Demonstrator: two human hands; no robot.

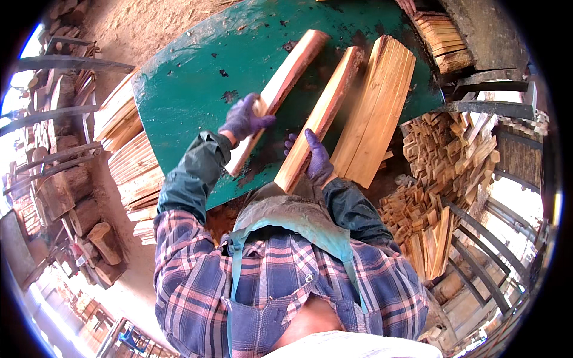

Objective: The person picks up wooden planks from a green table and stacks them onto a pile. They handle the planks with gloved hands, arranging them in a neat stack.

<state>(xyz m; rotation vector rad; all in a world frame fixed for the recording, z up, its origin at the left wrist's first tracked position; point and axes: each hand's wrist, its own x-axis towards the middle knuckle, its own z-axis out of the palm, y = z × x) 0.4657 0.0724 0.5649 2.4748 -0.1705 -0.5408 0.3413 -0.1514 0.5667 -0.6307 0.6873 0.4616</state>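
Note:
Both of my hands wear purple gloves. My left hand (243, 119) lies over the lower part of a bark-edged wooden slab (285, 71), with its thumb across the slab's side. My right hand (316, 156) grips the near end of a second bark-edged slab (327, 113), thumb up along one side and fingertips showing on the other. The two slabs slant away from me, apart from each other, over a green metal table (185, 77). Just right of my right hand rests a group of pale planks (376, 113), side by side.
Stacked boards (140, 170) stand left of the table. Cut wood pieces (444, 149) are piled at right beside metal bars (483, 262). Logs (71, 185) lie far left. At the top right, another person's hand (407, 6) is near bundled boards (443, 39).

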